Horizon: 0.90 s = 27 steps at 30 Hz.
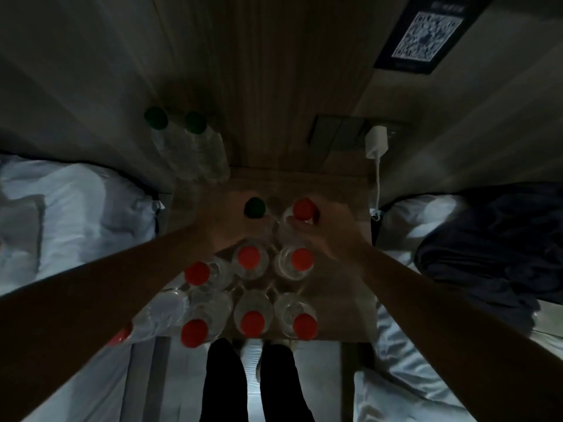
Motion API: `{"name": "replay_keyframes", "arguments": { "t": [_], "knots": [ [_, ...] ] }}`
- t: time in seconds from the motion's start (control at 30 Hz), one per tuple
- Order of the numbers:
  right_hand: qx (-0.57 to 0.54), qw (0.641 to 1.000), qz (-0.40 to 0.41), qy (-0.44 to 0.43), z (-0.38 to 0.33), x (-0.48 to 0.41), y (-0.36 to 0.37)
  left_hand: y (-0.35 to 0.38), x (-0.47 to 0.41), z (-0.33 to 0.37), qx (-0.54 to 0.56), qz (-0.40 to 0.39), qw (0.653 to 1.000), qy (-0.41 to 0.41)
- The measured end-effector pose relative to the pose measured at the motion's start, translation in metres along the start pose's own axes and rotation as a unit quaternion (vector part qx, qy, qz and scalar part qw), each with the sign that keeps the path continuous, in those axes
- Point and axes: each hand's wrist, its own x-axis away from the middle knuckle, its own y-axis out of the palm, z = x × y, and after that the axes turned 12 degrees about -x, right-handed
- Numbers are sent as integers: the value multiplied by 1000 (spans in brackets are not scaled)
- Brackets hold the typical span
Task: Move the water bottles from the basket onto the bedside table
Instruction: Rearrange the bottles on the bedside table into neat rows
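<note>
I look straight down in dim light at the wooden bedside table (341,287). Several clear water bottles with red caps (249,257) stand upright on its near half. My left hand (231,220) is closed around a green-capped bottle (255,208) over the middle of the table. My right hand (323,229) grips a red-capped bottle (304,209) right beside it. Two more green-capped bottles (195,138) stand at the back left against the wall. One red-capped bottle (152,318) leans at the table's near left corner. No basket is in view.
A bed with white sheets (70,208) lies to the left, another with a dark blanket (487,248) to the right. A white charger (377,141) is plugged into a wall socket, its cable hanging by the table's right edge. My legs (253,382) stand below the table front.
</note>
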Motion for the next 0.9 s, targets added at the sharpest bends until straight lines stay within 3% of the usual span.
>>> {"name": "replay_keyframes", "arguments": {
  "t": [0.13, 0.27, 0.53, 0.9],
  "knots": [
    [-29, 999, 44, -9, -4, -16, 4, -6, -12, -16, 1, 27, 1000, 6],
    [-67, 991, 85, -79, -12, -35, 15, -11, -31, -32, 2, 47, 999, 2],
    [-59, 979, 148, -129, -23, -97, 16, -40, -79, -37, -10, 132, 991, 0],
    [-87, 973, 182, -109, -28, -134, 33, -32, -108, -36, -14, 195, 980, -31]
  ]
}}
